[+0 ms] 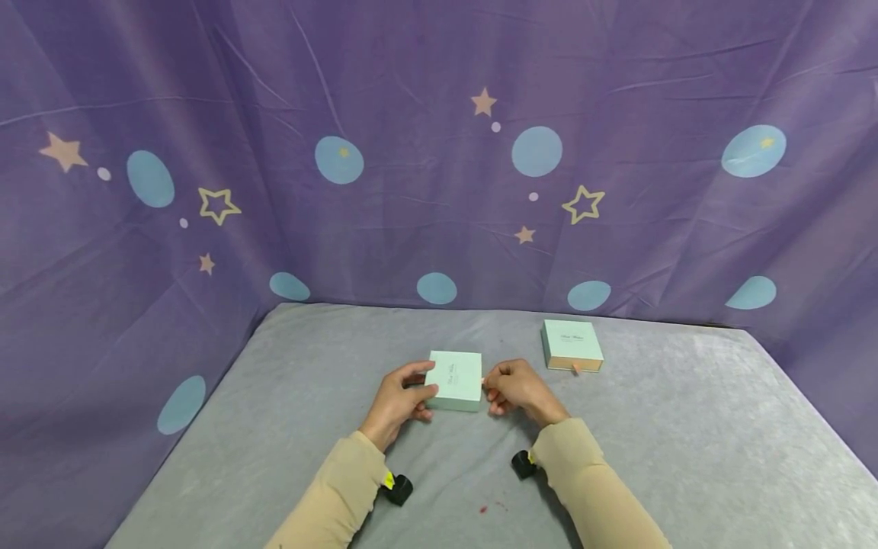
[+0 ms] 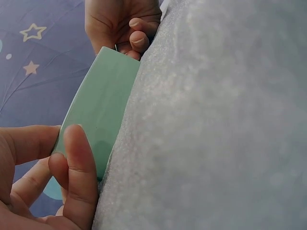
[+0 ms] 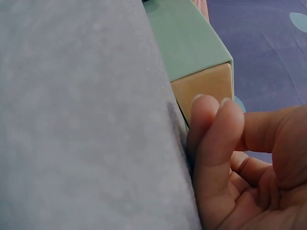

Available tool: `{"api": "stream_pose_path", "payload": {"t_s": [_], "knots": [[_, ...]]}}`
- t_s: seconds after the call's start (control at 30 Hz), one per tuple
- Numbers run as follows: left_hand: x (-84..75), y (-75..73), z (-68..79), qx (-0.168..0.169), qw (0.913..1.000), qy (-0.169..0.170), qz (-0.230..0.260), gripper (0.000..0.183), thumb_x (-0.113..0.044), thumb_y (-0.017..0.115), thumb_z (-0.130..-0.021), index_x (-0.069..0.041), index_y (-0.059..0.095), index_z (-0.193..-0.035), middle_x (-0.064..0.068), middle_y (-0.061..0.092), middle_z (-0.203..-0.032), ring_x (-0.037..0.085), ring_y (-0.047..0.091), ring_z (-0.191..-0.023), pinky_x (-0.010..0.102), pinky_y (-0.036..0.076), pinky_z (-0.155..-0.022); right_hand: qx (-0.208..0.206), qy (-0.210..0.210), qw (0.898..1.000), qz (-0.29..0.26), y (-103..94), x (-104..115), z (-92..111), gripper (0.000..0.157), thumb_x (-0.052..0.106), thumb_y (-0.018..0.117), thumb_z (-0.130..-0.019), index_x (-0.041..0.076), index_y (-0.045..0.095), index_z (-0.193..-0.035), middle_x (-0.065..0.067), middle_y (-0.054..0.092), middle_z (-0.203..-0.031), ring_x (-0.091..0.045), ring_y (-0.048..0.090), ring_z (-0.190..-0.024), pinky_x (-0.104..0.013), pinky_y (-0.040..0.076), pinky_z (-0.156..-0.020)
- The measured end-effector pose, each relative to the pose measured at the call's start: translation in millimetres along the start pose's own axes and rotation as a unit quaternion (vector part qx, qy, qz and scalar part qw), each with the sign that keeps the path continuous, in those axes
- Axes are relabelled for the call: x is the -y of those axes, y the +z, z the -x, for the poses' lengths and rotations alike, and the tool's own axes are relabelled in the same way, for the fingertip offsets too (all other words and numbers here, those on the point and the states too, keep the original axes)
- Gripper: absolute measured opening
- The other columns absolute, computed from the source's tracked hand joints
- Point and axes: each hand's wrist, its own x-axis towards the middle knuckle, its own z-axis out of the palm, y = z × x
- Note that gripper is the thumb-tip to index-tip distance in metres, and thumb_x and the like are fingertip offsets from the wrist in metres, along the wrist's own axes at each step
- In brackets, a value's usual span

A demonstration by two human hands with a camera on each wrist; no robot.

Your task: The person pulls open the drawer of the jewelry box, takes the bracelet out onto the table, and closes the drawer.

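A mint-green drawer box [image 1: 454, 380] with small dark lettering on top lies flat on the grey cloth. My left hand [image 1: 403, 398] grips its left end, thumb on the top edge; the left wrist view shows the fingers against the green side [image 2: 103, 105]. At the opposite end, my right hand [image 1: 513, 387] pinches a small ribbon pull tab [image 1: 484, 380], mostly covered by the fingers. The tan drawer front [image 3: 206, 85] shows beside those fingers in the right wrist view, about level with the sleeve's edge.
Another mint-green box [image 1: 572, 339] stands farther back on the right, its tan drawer front facing me with a ribbon tab [image 1: 577, 368] hanging out. Grey cloth [image 1: 686, 442] covers the table. A purple curtain [image 1: 411, 76] with stars and blue dots hangs behind and at the sides.
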Motion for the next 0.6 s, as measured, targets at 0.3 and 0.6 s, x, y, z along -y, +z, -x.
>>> {"api": "stream_pose_path", "payload": {"t_s": [0.3, 0.6], "knots": [[1.6, 0.5, -1.2, -0.009, 1.0, 0.002, 0.002, 0.045, -0.001, 0.07, -0.084, -0.009, 0.061, -0.127, 0.021, 0.05, -0.113, 0.014, 0.046, -0.055, 0.035, 0.058, -0.054, -0.004, 0.004, 1.0, -0.006, 0.1, -0.4, -0.9, 0.018, 0.006, 0.053, -0.096, -0.004, 0.066, -0.089, -0.015, 0.06, -0.07, -0.016, 0.059, -0.049, -0.03, 0.054, -0.047], [2.6, 0.5, -2.1, -0.007, 1.0, 0.001, 0.003, 0.044, -0.001, 0.07, -0.084, -0.009, 0.061, -0.127, 0.021, 0.05, -0.113, 0.014, 0.046, -0.055, 0.034, 0.058, -0.054, -0.007, 0.009, 1.0, -0.008, -0.3, 0.7, 0.4, 0.018, 0.007, 0.054, -0.095, -0.004, 0.065, -0.088, -0.014, 0.059, -0.068, -0.016, 0.058, -0.048, -0.03, 0.054, -0.047]]}}
